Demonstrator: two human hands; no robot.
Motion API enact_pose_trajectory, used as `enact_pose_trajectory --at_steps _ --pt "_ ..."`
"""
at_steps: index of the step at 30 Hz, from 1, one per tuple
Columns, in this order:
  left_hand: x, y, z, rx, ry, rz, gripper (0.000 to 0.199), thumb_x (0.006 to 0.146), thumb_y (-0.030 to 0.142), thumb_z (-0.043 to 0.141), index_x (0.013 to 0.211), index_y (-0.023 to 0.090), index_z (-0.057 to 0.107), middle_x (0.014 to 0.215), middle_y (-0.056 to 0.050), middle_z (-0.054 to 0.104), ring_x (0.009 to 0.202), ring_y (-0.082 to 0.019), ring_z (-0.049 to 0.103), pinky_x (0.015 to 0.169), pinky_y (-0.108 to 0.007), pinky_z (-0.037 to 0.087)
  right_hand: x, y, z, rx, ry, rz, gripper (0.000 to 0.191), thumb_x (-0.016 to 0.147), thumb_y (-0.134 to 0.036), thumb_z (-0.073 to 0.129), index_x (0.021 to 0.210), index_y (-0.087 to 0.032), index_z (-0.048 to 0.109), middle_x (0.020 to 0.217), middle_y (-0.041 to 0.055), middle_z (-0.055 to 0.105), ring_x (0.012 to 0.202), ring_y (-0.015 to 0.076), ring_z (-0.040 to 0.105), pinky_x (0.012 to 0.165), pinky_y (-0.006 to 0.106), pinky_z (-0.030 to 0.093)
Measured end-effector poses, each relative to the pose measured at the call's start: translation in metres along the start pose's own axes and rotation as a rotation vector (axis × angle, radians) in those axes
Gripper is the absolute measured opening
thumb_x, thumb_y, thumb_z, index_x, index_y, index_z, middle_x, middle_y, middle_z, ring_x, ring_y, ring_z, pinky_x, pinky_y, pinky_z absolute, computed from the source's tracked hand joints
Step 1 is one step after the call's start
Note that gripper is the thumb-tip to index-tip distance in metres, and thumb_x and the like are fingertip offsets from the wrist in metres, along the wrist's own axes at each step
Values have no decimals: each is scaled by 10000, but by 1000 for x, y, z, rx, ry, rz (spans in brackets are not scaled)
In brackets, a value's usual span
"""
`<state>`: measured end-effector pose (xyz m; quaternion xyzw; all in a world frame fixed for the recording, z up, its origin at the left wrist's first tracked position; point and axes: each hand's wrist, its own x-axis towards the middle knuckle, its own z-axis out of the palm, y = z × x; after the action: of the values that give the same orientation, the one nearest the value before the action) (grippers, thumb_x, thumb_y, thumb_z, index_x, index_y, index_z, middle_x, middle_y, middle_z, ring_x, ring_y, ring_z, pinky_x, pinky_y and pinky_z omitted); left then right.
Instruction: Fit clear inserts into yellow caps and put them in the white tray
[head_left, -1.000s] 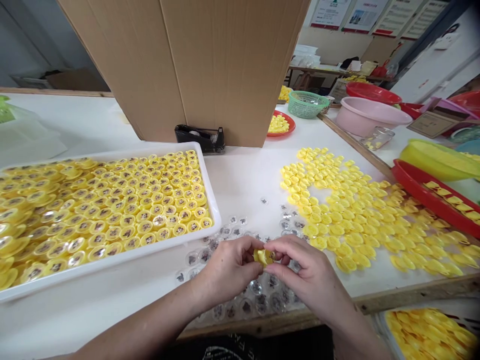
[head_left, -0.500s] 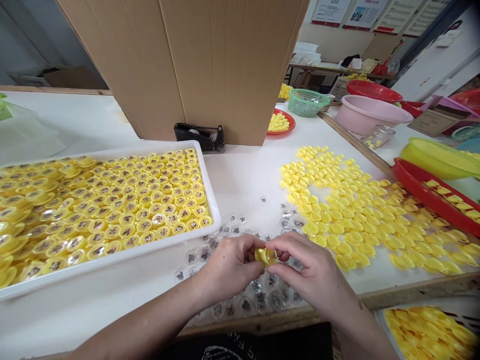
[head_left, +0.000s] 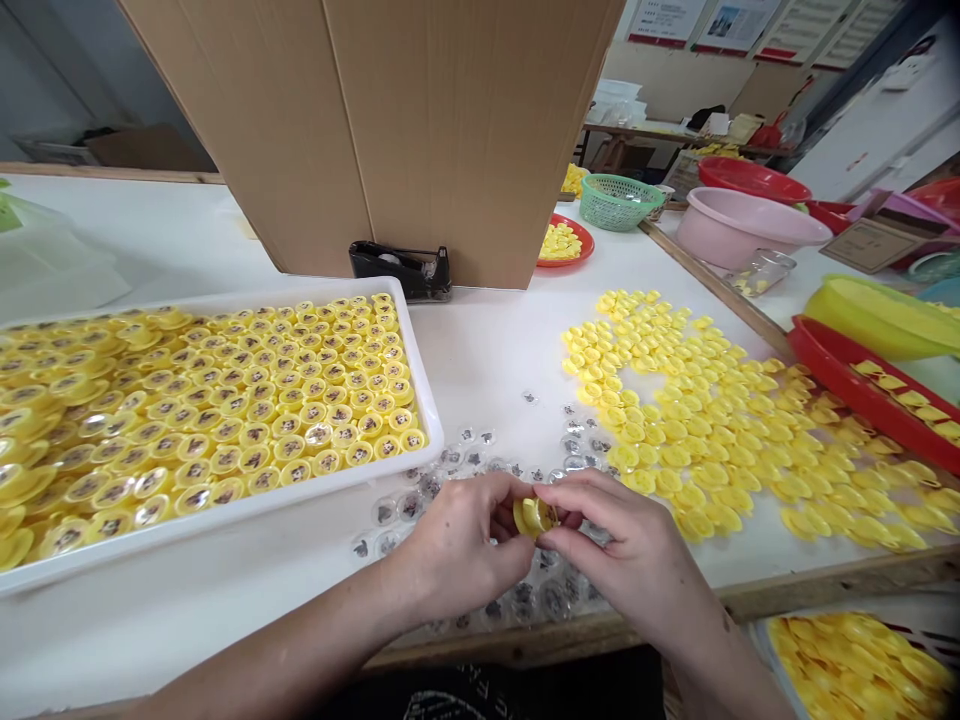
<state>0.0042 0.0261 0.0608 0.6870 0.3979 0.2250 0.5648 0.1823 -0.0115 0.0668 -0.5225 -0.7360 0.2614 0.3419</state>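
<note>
Pinching a small yellow piece [head_left: 531,515] from one side, the person's left hand [head_left: 457,545] has its thumb and fingers curled in close. The right hand [head_left: 619,540] pinches the same piece from the other side, with thumb and fingertips near its end. The small yellow piece is between the two hands, up over the front of the white counter [head_left: 487,350].

Under and around the hands lie lots of clear round bits [head_left: 409,507] with dark pictures on them. On the left is a big white tray [head_left: 420,380]. It is full of yellow round things [head_left: 255,410] with little pictures on top. They sit in rows on the right side and in a heap on the left.

To the right of the hands, many plain yellow pieces [head_left: 697,430] are spread over the counter. A tall brown cardboard box [head_left: 450,130] stands at the back, with a black tape holder [head_left: 401,272] just in front of it. Farther back on the right are a green basket [head_left: 619,208] and a pink tub [head_left: 750,228].
</note>
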Motion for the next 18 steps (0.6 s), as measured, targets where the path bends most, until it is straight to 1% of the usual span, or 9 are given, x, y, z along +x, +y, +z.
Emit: enact_pose_trajectory --at_steps 3,4,6,8,10,12,14,16,18 --pt "-2 -2 -1 -60 -29 -16 207 766 229 579 959 176 631 788 -8 658 671 -118 572 597 -226 443 -1 1 5 -4 36 -17 336 776 -28 563 1027 -235 649 889 -2 616 745 130 581 665 242 481" --pt "-2 -3 0 -62 -23 -31 219 773 278 599 964 176 633 782 -10 656 667 -121 569 590 -230 439 -2 1 7 -25 53 -26 335 771 -24 556 1021 -228 646 884 1 612 746 133 577 667 247 481" --pt "0 -8 3 -51 32 -54 223 772 332 624 929 174 638 755 -11 648 654 -123 555 579 -237 426 -2 -1 14 -82 87 -34 302 776 -29 546 998 -211 639 870 11 598 760 143 574 677 259 479" --pt "2 -14 7 -73 111 -46 168 781 310 620 871 168 623 743 -12 639 659 -121 546 585 -240 422 -2 -2 19 -123 131 -41 273 793 -44 536 1001 -201 621 862 18 583 774 152 569 686 273 477" --pt "4 -19 10 -166 143 -15 158 798 254 600 931 174 574 788 -15 646 690 -119 559 609 -241 435 -3 -1 21 -107 143 -16 274 801 -79 560 1040 -209 595 893 24 571 796 163 560 702 289 479" --pt "6 -21 10 -278 133 1 291 792 210 605 1055 186 483 845 -19 657 715 -118 577 633 -243 456 -5 3 20 -24 136 79 326 793 -128 610 1100 -229 565 977 34 561 820 171 554 718 302 489" --pt "7 -22 8 -330 115 -12 388 773 184 628 1105 191 427 875 -27 668 736 -122 596 657 -252 473 -7 8 18 103 112 201 352 792 -184 643 1128 -245 556 1060 44 552 847 176 561 720 303 502" --pt "7 -23 7 -319 97 -26 343 749 175 657 1043 177 480 888 -41 674 782 -139 615 696 -268 489 -10 13 18 244 81 275 288 815 -228 637 1096 -237 580 1048 44 577 853 179 577 727 303 508" --pt "7 -25 7 -317 79 -21 273 735 181 677 978 163 553 907 -52 677 832 -160 627 741 -286 499 -11 17 21 370 57 301 196 832 -248 625 1026 -221 610 962 34 619 836 178 590 736 302 506"
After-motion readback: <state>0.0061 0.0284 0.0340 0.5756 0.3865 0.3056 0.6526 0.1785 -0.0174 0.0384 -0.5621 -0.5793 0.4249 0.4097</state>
